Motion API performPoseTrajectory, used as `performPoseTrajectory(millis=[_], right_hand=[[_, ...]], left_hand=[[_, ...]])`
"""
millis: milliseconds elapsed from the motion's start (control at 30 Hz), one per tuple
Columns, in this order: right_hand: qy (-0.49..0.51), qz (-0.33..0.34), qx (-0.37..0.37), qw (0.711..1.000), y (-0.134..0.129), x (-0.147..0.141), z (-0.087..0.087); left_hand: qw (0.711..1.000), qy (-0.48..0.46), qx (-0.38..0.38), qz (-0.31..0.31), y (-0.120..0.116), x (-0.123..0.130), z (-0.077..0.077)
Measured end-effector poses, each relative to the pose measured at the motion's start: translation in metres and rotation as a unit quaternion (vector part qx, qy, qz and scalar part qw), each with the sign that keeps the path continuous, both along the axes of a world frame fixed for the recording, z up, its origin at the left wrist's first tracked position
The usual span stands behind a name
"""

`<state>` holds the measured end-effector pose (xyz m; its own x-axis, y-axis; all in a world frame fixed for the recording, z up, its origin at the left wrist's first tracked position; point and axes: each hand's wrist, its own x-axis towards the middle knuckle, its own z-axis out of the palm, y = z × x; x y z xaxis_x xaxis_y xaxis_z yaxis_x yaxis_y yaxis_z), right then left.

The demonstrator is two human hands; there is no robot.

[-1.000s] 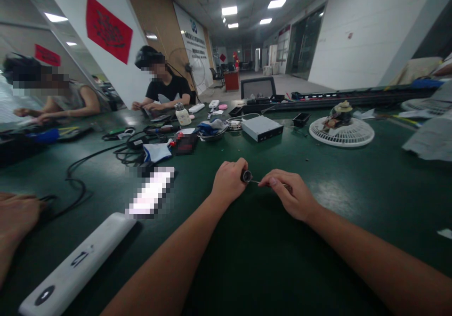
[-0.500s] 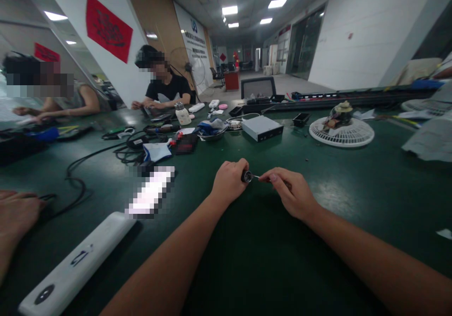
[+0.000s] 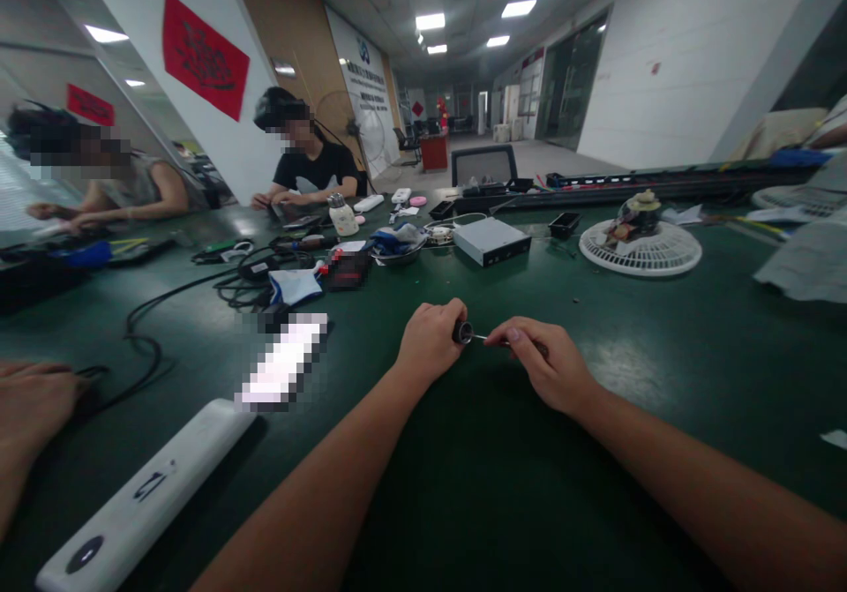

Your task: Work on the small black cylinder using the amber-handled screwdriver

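Observation:
Near the middle of the green table, my left hand is closed around a small dark cylindrical part whose round open end faces right. My right hand pinches the handle of a thin screwdriver-like tool. The metal tip of that tool points left and reaches the round end of the part. Whether the tip touches or sits inside the part is too small to tell. Both forearms come in from the lower edge and the right.
A silver box-shaped drive and a white fan grille lie beyond my hands. To the left are a long white device, a bright phone-like screen, and cables. Another person's hand rests at the left edge.
Both hands hold nearly the same pose, with the tool and the part only very slightly shifted. The view has moved a little.

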<state>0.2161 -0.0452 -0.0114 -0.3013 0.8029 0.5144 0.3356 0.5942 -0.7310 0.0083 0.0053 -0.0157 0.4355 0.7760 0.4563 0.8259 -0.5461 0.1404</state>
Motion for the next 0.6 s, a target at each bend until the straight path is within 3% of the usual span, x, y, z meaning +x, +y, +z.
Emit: performPoseTrajectory(millis=[400, 600], right_hand=[[-0.008, -0.066, -0.005, 0.998, 0.0022, 0.0008, -0.0009], [0.001, -0.019, -0.019, 1.000, 0.0011, 0.0009, -0.0009]], left_hand=[[1.000, 0.002, 0.002, 0.002, -0.0007, 0.0002, 0.0001], [1.000, 0.006, -0.003, 0.002, -0.0005, 0.0000, 0.0005]])
